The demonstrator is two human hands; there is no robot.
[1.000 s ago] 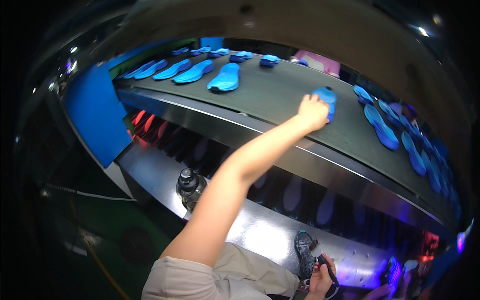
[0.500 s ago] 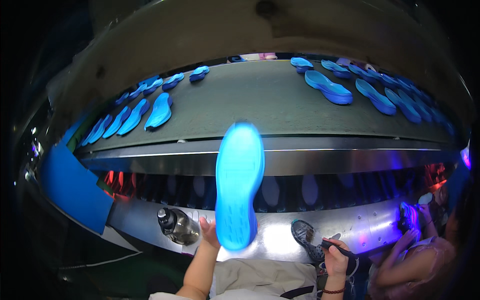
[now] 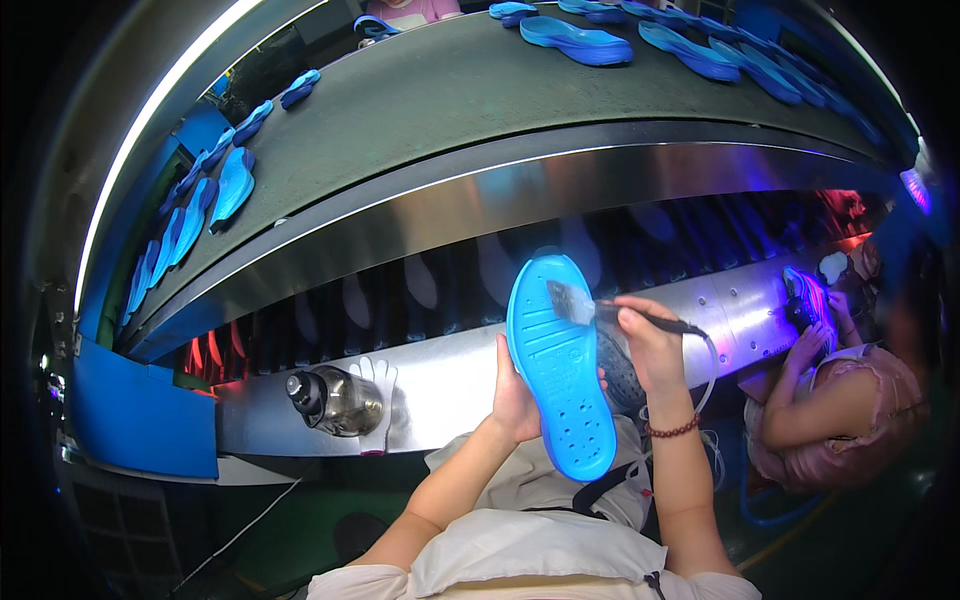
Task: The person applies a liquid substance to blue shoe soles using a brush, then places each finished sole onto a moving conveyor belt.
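Observation:
My left hand [image 3: 514, 396] is closed round the edge of a bright blue shoe sole [image 3: 565, 405], which stands tilted upright with its grooved, holed face toward me. In my right hand [image 3: 650, 345] is a flat brush [image 3: 574, 303] with a dark handle and a pale tube trailing from its end. The bristles lie against the upper part of the sole. A dark patterned shoe piece [image 3: 622, 372] sits behind the sole and my right hand, partly hidden.
A grey conveyor belt [image 3: 420, 110] carries several blue soles [image 3: 577, 42] beyond the metal ledge [image 3: 440, 390]. A dark bottle [image 3: 340, 402] and a white glove [image 3: 377, 415] lie on the ledge at left. At right a co-worker [image 3: 845, 405] handles a shoe under purple light.
The blue sole has moved down from close in front of the view to my left hand's grip over the ledge. My right hand has raised the brush onto it. The view has tilted.

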